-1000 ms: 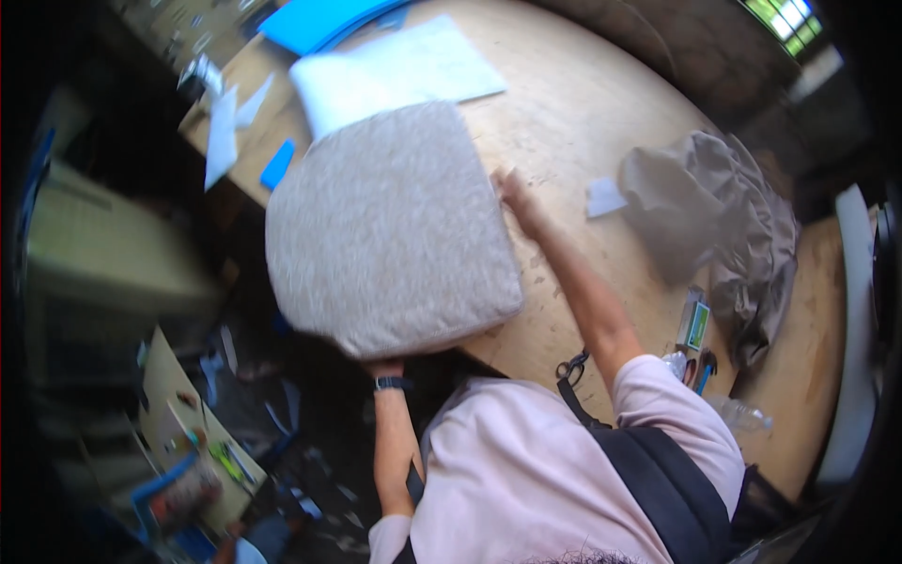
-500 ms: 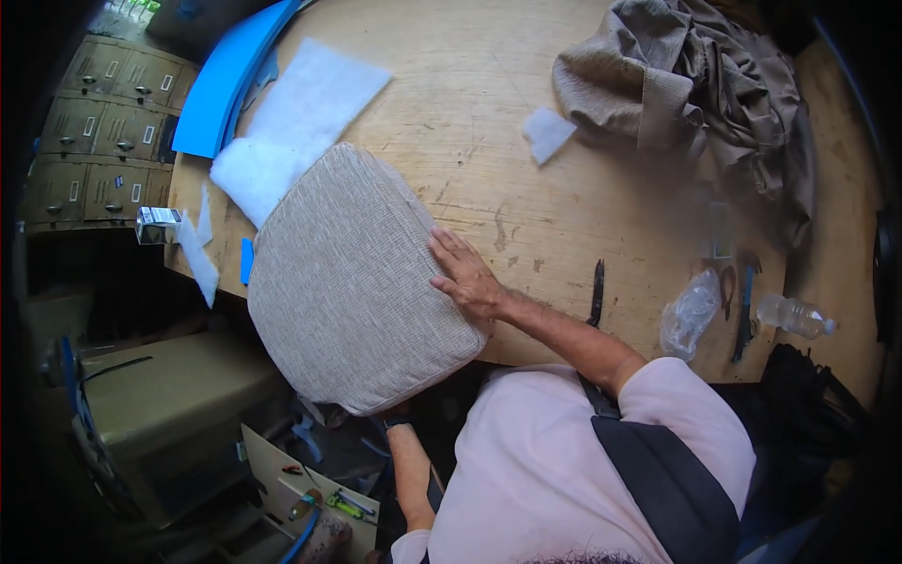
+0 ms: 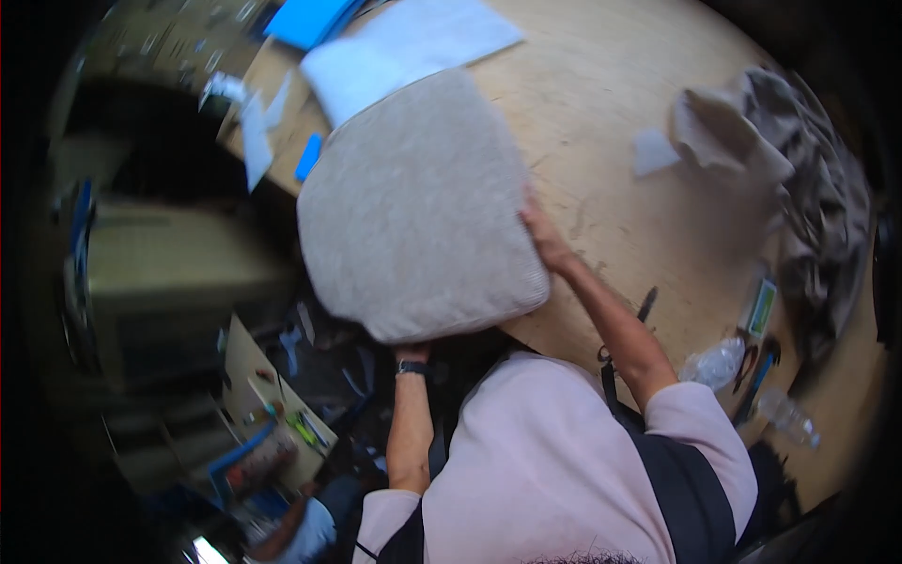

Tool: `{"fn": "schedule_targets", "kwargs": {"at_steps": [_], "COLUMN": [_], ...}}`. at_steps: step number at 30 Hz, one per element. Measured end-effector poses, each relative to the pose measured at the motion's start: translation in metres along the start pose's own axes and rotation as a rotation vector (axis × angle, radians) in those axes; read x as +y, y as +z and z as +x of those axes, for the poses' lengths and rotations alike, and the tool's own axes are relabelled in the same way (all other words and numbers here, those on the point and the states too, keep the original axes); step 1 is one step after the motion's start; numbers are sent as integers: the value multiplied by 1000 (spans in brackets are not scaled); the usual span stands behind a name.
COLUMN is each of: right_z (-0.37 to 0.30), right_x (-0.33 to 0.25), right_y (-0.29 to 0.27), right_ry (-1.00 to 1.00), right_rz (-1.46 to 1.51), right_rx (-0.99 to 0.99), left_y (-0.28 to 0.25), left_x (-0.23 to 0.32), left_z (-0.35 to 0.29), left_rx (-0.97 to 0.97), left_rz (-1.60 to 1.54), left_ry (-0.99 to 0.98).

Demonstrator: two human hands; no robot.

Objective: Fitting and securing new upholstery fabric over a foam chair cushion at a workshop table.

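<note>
A grey-beige fabric seat cushion (image 3: 423, 207) with a ribbed side band lies partly on the wooden table and juts past its near left edge. On its right side, my right hand (image 3: 543, 230) is closed against the band, its fingertips partly hidden. My left hand (image 3: 413, 352), below a black wristwatch, reaches under the cushion's near edge. The cushion covers its fingers. White batting (image 3: 404, 52) lies just beyond the cushion, and a small blue foam piece (image 3: 308, 157) is by its left side.
Brown fabric (image 3: 808, 179) is heaped on the table (image 3: 573, 103) at right. A plastic bag (image 3: 714, 365), hammer (image 3: 756, 381) and clear bottle (image 3: 787, 416) lie nearer. Blue foam sheets (image 3: 310, 21) are at far left. Someone's pale blue sleeve (image 3: 315, 531) shows at lower left.
My view has swung, shifting the table rightward. The cushion now appears farther right and higher in view. My right hand has gone from resting on the cushion's edge to its side; more of my left forearm shows.
</note>
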State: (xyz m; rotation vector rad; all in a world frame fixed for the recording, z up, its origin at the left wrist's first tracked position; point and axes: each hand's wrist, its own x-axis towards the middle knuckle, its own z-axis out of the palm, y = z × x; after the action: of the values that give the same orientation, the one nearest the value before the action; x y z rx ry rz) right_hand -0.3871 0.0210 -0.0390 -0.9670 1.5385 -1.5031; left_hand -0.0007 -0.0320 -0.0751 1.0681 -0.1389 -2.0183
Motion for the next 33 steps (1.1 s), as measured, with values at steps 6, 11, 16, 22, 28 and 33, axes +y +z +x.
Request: {"fn": "schedule_targets", "kwargs": {"at_steps": [6, 11, 16, 22, 28, 33], "right_z": [30, 8, -24, -20, 37, 39], "right_x": [-86, -116, -126, -139, -138, -131], "right_y": [-60, 6, 115, 217, 236, 241], "right_ry": [-372, -524, -636, -821, -947, -931], "right_rz": [-1113, -1399, -1409, -1179, -1031, -957], "right_rx": [-79, -466, -791, -1123, -1386, -1360], "left_y": [-5, 2, 10, -11, 15, -14], "left_x": [-52, -63, -64, -76, -30, -16], "left_z": [25, 35, 29, 23, 8, 18], "left_rx": [146, 77, 41, -35, -175, -249], "left_rz": [-78, -260, -467, -54, -491, -8], "left_ry": [190, 298, 289, 510, 308, 486]}}
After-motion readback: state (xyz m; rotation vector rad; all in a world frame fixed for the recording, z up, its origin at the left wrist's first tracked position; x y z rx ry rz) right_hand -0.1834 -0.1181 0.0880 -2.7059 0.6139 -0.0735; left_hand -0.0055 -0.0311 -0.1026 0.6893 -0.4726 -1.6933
